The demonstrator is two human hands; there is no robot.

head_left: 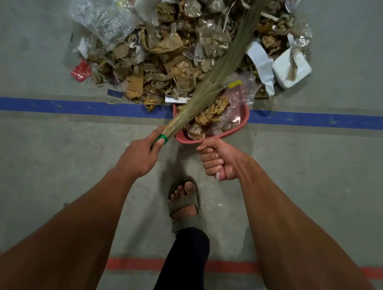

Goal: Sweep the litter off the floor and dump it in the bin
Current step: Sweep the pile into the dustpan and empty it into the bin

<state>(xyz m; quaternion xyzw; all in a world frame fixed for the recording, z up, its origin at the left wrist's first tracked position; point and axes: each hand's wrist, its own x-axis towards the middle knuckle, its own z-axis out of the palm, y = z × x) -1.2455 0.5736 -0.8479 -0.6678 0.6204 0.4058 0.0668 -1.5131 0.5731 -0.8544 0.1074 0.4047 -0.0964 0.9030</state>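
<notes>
Both hands are closed around tools: the left hand (141, 153) grips the green-banded neck of a long straw grass broom (214, 68), and the right hand (219, 161) is fisted round the handle of a pink plastic dustpan (244, 116), a bit of white cord poking out below the little finger.

Grey concrete floor (41, 178) carries everything. A big heap of litter (179, 50) (torn brown cardboard, crumpled paper, clear plastic wrap) spreads from the floor's far edge down to a blue tape line (70, 105) that crosses from left to right. The broom lies slantwise across the heap, its bristles reaching toward the far right. The dustpan sits on the blue line, its mouth against the heap's near edge, already holding crumpled brown scraps and plastic film. A white foam block (291, 70) rests at the heap's right edge, a small red wrapper (80, 71) at its left.

Nearer, a foot in a grey-green sandal (185, 202) stands between the arms, and a red tape line (131, 263) runs behind it.
</notes>
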